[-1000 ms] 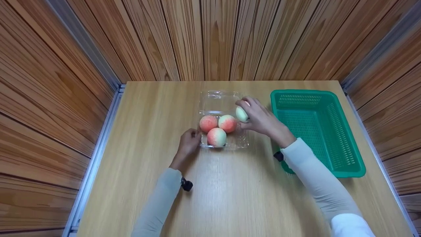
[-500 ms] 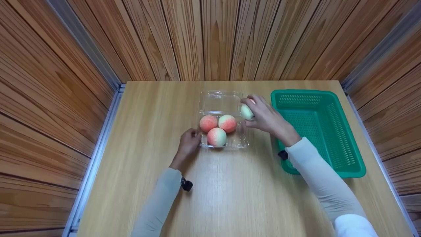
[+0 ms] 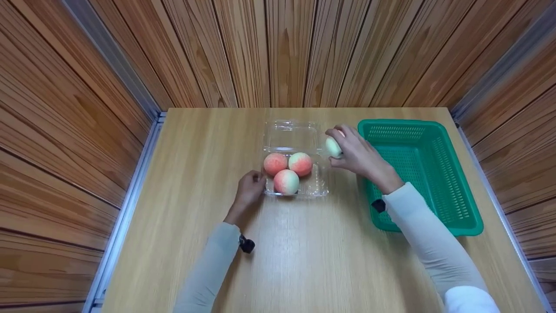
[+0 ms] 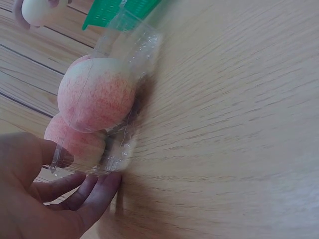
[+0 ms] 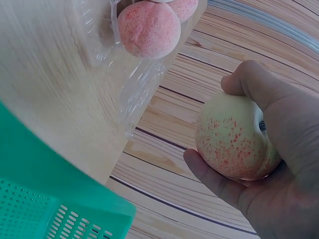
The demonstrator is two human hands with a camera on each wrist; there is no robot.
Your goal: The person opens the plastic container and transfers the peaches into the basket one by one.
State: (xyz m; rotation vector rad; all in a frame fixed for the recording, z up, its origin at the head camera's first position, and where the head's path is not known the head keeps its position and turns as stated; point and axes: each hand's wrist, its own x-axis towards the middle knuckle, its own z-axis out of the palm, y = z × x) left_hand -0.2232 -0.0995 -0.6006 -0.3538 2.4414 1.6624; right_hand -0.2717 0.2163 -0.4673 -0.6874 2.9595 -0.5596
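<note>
My right hand [image 3: 358,153] grips a pale peach with red speckles [image 5: 232,137], held up between the clear clamshell box and the green basket. Thumb and fingers curl round the fruit in the right wrist view. My left hand [image 3: 250,188] pinches the near left wall of the open clamshell [image 3: 317,184], thumb inside the rim and fingers outside, as the left wrist view shows [image 4: 55,164]. Three pink and cream peaches sit in the box: one at back left [image 3: 275,164], one at back right [image 3: 300,164], one in front [image 3: 286,182].
A green plastic basket [image 3: 473,217] with slotted walls stands on the table's right side, partly behind my right forearm. The clamshell's lid [image 3: 291,135] lies folded back toward the wood-panelled wall [image 3: 286,52]. The wooden table [image 3: 286,261] stretches in front.
My right hand has moved to the right with the peach, away from the clamshell and nearer the basket. My left hand and the three peaches in the box stay where they were.
</note>
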